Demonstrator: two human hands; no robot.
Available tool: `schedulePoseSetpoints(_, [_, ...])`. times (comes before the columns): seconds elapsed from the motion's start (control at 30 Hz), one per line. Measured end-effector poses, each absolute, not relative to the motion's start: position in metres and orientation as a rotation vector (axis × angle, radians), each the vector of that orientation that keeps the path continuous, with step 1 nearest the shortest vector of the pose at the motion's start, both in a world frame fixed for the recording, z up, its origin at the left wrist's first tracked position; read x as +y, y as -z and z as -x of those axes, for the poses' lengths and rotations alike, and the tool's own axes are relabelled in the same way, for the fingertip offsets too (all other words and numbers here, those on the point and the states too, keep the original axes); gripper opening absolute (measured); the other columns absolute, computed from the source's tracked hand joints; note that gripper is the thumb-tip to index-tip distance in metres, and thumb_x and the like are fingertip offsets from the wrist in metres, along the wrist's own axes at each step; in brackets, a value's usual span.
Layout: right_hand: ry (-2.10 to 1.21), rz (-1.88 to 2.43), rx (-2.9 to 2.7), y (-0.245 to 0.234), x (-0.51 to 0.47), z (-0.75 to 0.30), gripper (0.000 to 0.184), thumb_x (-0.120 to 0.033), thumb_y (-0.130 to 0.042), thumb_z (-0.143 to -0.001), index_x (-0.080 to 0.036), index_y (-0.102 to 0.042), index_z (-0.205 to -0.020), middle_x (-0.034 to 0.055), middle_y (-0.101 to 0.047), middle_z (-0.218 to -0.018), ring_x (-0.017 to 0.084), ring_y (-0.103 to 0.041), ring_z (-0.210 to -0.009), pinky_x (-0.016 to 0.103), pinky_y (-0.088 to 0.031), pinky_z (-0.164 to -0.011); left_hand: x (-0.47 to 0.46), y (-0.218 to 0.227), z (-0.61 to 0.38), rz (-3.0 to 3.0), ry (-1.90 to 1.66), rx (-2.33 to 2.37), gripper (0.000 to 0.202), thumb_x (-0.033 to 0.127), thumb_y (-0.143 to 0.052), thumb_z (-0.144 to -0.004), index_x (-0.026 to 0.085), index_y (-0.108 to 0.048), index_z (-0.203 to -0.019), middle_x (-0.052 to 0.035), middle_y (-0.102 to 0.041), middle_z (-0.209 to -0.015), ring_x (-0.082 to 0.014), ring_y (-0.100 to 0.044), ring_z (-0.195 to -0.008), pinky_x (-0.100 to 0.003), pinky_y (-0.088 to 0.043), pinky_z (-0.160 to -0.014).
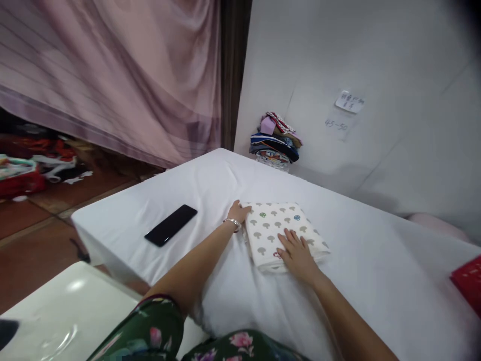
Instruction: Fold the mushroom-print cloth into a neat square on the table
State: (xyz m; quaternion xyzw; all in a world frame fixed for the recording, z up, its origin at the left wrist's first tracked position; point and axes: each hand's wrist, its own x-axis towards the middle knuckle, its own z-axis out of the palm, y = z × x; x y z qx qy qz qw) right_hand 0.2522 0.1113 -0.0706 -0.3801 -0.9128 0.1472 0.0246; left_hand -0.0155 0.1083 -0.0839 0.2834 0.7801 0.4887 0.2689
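Note:
A folded cream cloth with a mushroom print (280, 223) lies on the white-covered table (368, 260). My right hand (296, 250) rests flat on its near part, fingers spread. My left hand (239, 210), with a silver bracelet at the wrist, touches the cloth's far left corner; its fingers curl at the edge and are partly hidden. Both forearms reach in from the bottom of the view.
A black phone (171, 224) lies on the table to the left. A stack of folded colourful clothes (276, 138) sits at the far corner by the white wall. A red object (469, 281) is at the right edge. A pink curtain (112, 75) hangs at left.

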Motion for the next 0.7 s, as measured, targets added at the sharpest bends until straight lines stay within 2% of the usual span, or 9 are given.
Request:
schedulePoseSetpoints(0.1, [-0.665,1.212,-2.813,0.055,0.120,-0.247,0.055,-0.050,-0.036,-0.086,-0.027,-0.037,-0.137,0.0045,-0.019,-0.150,0.022,-0.009,-0.138,0.046,-0.007,-0.110,0.108,0.082,0.017,-0.821,-1.224,2.136,0.067,0.031,-0.066,-0.067,0.013,-0.044,-0.127,-0.0167,-0.054,-0.125,-0.0302,-0.050,-0.117,-0.038,-0.036,-0.098])
schedulePoseSetpoints(0.17, [-0.689,1.223,-2.775,0.043,0.131,-0.241,0.058,-0.050,-0.037,-0.086,-0.026,-0.034,-0.138,0.0051,-0.018,-0.150,0.022,-0.009,-0.139,0.045,-0.006,-0.110,0.106,0.080,0.016,-0.878,-1.156,2.194,0.065,0.033,-0.062,-0.071,0.014,-0.042,-0.130,-0.0155,-0.056,-0.123,-0.0304,-0.051,-0.114,-0.040,-0.038,-0.096])
schedulePoseSetpoints(0.3, [-0.451,1.246,-2.671,0.036,0.166,-0.229,0.059,-0.050,-0.031,-0.088,-0.023,-0.026,-0.141,0.0056,-0.010,-0.152,0.022,-0.003,-0.139,0.046,-0.005,-0.109,0.102,0.079,0.014,-0.988,-1.072,2.272,0.060,0.034,-0.053,-0.077,0.017,-0.039,-0.133,-0.0127,-0.060,-0.118,-0.0286,-0.055,-0.109,-0.039,-0.042,-0.090])
schedulePoseSetpoints(0.43, [-0.286,1.418,-2.678,0.061,0.194,-0.229,0.057,-0.047,-0.027,-0.090,-0.020,-0.028,-0.140,0.0076,-0.013,-0.151,0.024,-0.008,-0.138,0.049,-0.009,-0.107,0.100,0.080,0.014,-1.023,-1.068,2.299,0.058,0.034,-0.052,-0.077,0.019,-0.040,-0.132,-0.0103,-0.060,-0.117,-0.0261,-0.057,-0.106,-0.036,-0.043,-0.088])
schedulePoseSetpoints(0.57, [-0.228,1.424,-2.691,0.079,0.199,-0.234,0.055,-0.048,-0.025,-0.091,-0.021,-0.031,-0.139,0.0067,-0.015,-0.151,0.023,-0.009,-0.138,0.047,-0.012,-0.107,0.098,0.080,0.013,-1.063,-1.054,2.319,0.055,0.034,-0.051,-0.079,0.020,-0.041,-0.131,-0.0108,-0.059,-0.120,-0.0278,-0.056,-0.108,-0.039,-0.044,-0.088])
schedulePoseSetpoints(0.7, [-0.337,1.447,-2.721,0.069,0.202,-0.232,0.056,-0.049,-0.027,-0.090,-0.021,-0.031,-0.139,0.0080,-0.015,-0.151,0.025,-0.010,-0.138,0.049,-0.013,-0.106,0.098,0.082,0.012,-1.099,-1.055,2.322,0.054,0.034,-0.049,-0.080,0.019,-0.042,-0.131,-0.0111,-0.059,-0.121,-0.0286,-0.055,-0.110,-0.040,-0.044,-0.090])
